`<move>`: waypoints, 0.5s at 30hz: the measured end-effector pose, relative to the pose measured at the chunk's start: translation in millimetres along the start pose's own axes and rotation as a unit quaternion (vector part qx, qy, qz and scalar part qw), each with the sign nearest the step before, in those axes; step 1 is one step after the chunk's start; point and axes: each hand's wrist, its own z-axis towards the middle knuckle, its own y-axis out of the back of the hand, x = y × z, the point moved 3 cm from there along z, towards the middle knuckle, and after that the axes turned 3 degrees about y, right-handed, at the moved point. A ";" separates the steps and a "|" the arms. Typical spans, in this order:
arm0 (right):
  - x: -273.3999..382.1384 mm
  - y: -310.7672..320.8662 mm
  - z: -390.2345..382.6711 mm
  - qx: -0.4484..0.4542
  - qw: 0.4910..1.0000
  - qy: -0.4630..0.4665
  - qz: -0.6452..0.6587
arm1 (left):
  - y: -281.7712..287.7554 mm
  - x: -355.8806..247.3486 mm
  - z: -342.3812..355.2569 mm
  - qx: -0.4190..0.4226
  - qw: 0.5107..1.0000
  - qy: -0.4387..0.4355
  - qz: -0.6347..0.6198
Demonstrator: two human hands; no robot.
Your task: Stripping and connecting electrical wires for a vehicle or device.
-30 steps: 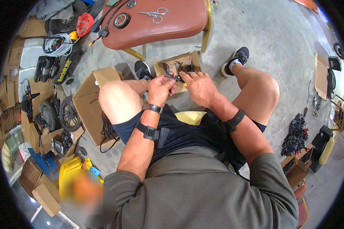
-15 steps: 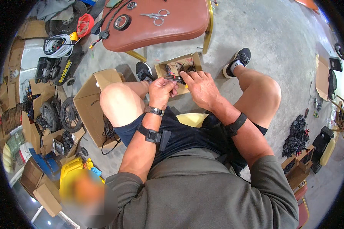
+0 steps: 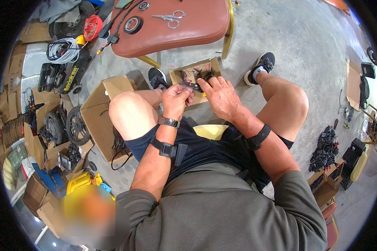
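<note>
Hiding most of a small dark part (image 3: 191, 86), the left hand (image 3: 176, 100) pinches it closed while the right hand (image 3: 221, 97) touches it, fingers curled, above the box (image 3: 213, 65) edge; bare floor (image 3: 289, 37) lies right.

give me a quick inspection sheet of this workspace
surface: bare concrete floor; red chair seat used as a table
job's things: small dark part held over small cardboard box of dark parts
clutter: scissors, tape roll, open carton, wheels
grippers: left hand and right hand both pinch the part
cables: white coil; black lead by carton
surroundings: black parts heap, flattened cardboard
</note>
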 end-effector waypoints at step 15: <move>-6.3 -15.4 -2.1 0.027 0.995 -0.011 0.095 | 1.2 0.4 -0.7 -0.003 1.000 0.012 0.008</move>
